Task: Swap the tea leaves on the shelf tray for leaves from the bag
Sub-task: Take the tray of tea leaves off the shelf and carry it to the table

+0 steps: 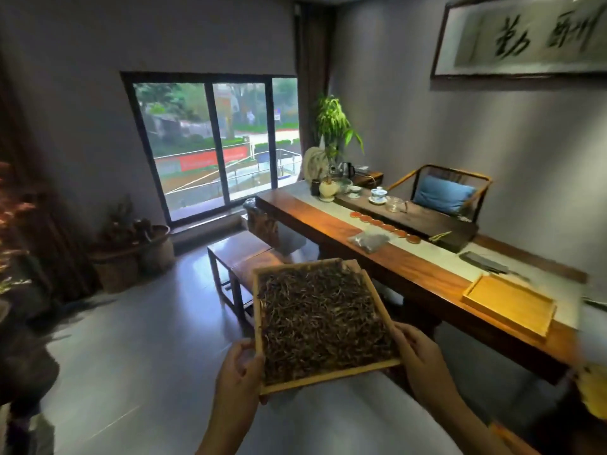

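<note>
One tray [258, 326] of tea leaves [320, 318] between two hands: left hand [241, 366]; right hand [417, 353].

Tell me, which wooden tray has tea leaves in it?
The tray held by both hands, left and right; dark leaves cover it. The other tray lies bare on the table.

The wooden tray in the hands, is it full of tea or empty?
Full. The tray is covered with dark tea leaves, hiding its bottom. The left hand and right hand hold its near corners.
</note>
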Demonstrator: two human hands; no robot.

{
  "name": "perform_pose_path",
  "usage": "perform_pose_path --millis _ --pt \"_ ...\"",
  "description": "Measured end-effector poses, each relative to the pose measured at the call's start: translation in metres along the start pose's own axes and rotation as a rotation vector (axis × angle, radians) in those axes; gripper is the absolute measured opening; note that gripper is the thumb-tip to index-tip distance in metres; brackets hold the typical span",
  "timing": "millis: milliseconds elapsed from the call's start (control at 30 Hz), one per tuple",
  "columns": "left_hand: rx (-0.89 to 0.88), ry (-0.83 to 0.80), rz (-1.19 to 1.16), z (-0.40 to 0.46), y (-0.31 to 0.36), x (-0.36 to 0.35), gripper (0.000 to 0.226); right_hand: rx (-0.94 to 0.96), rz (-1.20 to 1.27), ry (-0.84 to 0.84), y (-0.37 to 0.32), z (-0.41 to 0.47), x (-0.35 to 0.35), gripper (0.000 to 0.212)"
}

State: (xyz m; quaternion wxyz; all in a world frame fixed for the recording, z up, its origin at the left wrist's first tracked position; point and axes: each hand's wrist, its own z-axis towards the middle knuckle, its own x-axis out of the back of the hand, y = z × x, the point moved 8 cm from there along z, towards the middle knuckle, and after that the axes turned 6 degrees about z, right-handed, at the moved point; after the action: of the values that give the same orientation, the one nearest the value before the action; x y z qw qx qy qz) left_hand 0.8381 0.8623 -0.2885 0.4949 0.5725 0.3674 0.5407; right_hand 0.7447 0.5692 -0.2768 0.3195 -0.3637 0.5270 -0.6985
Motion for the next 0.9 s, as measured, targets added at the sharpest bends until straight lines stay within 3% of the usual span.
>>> perform_pose_path --millis 200,300,467,800,900 --pt "-0.031 -0.189 -0.079 0.029 0.033 -0.117 0.005 -0.043 0.017 0.159 0.021 0.014 0.105 0.019" --pt "0.005 -0.224 -0.119 0.043 0.041 -0.166 0.024 -0.057 0.048 0.212 0.03 0.026 0.145 0.018" --pt "-0.106 -0.265 -0.097 0.073 0.054 -0.236 0.047 -0.066 0.037 0.257 0.049 0.053 0.199 0.022" --pt "-0.091 -0.498 -0.08 0.177 0.043 -0.377 0.009 -0.16 0.037 0.469 0.108 0.139 0.268 0.025" --pt "-0.097 -0.598 -0.033 0.223 0.035 -0.427 0.017 -0.164 0.0 0.554 0.127 0.171 0.282 0.017"
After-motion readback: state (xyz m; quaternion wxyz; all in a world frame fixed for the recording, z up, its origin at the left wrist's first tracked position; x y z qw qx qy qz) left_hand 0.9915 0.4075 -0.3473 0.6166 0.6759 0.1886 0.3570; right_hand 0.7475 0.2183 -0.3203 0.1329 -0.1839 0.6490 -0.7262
